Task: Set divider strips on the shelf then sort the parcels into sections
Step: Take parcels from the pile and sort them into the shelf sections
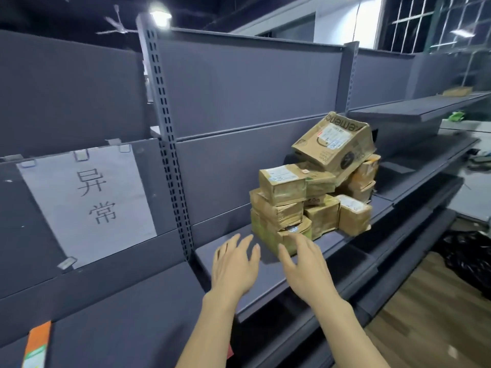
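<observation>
A heap of brown cardboard parcels [313, 200] sits on the grey metal shelf [268, 272], with one large tilted box [334, 144] on top. My left hand [233, 264] hovers open over the shelf just left of the heap, fingers spread. My right hand [305, 264] is open too, its fingertips at the front lowest parcel [281, 235]; whether they touch it I cannot tell. An orange and green strip [37, 346] lies on the shelf section at the lower left.
A white paper sign [87, 197] with two characters is clipped to the back panel at left. A slotted upright [170, 144] separates the bays. More shelves [414, 110] run to the right, one with a distant box [457, 91]. Wood floor and a black bag [467, 261] lie lower right.
</observation>
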